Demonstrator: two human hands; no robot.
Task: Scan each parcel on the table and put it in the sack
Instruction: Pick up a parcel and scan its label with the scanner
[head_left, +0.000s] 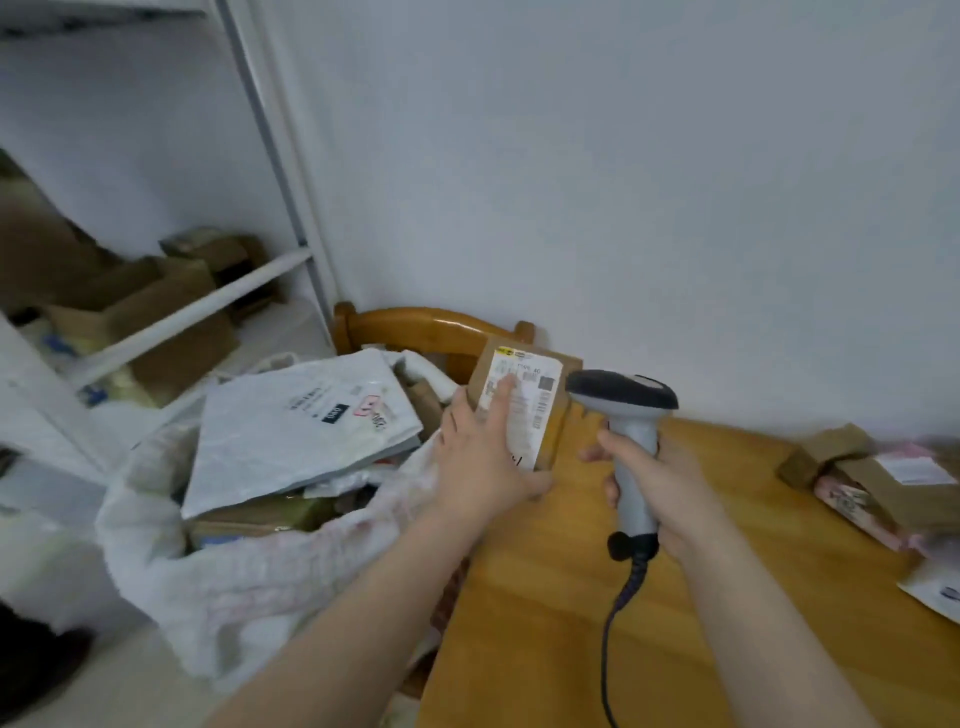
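Wooden table (675, 597) fills the lower right of the frame. At centre, the right hand (660, 483) curls round the grip of a grey scanner (631, 415), whose head is just beside a brown parcel (550, 410). The left hand (483, 457) clasps that parcel's near end at the table's left edge, one finger across its label. Left of it the white sack (249, 571) stands open, full of packages. More parcels (883, 478) lie at the far right.

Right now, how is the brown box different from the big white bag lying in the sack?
The box is brown cardboard with square edges; the white bag is flat, crinkly plastic. The left hand holds the box, while the bag lies at the top of the sack. The box looks smaller than the bag. Both have printing on them.
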